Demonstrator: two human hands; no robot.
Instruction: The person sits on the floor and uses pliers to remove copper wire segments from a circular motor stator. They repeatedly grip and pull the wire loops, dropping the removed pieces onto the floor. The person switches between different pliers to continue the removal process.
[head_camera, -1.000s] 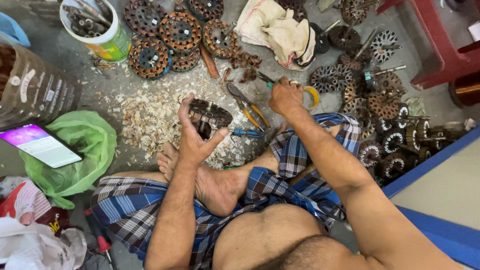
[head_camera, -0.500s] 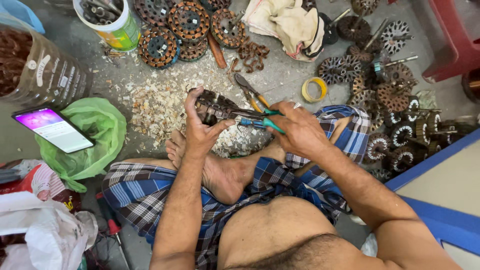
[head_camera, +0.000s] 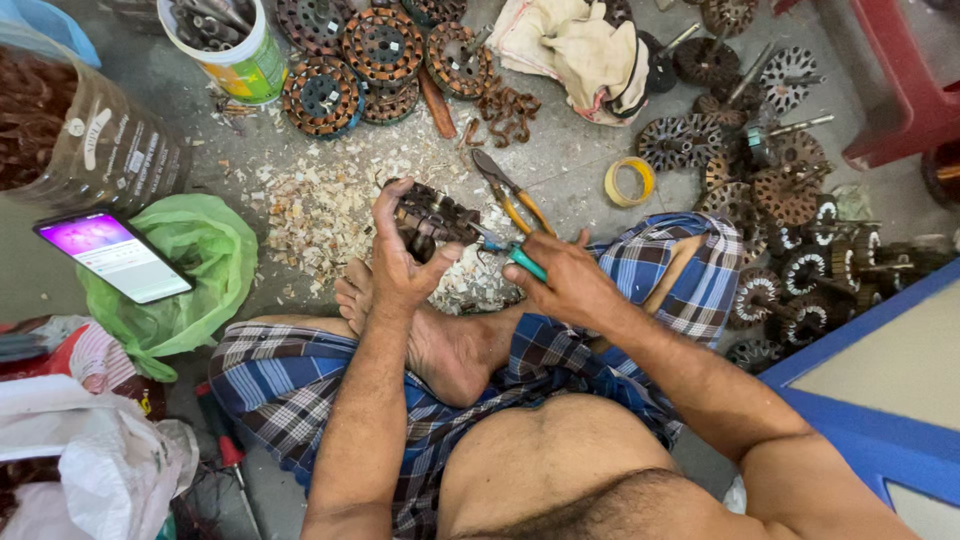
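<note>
I see a grey concrete floor (head_camera: 580, 160) strewn with pale shavings (head_camera: 320, 205). At frame centre, my left hand (head_camera: 400, 265) curls around a rusty motor stator (head_camera: 432, 218); my right hand (head_camera: 565, 280) grips green-handled pliers (head_camera: 505, 252) pointing left into it.

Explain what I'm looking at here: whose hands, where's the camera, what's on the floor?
No machine here: a person sits cross-legged on the floor, and one camera on their head looks down at their two bare hands. The left hand has its grip around a round rusty wound metal core. The right hand holds a green-handled tool, its tip at the core. Beside them lie yellow-handled pliers on a pile of pale scraps. More such cores are stacked ahead and to the right. Also there: a roll of yellow tape, a cloth, a bucket, a green bag and a lit phone.
</note>
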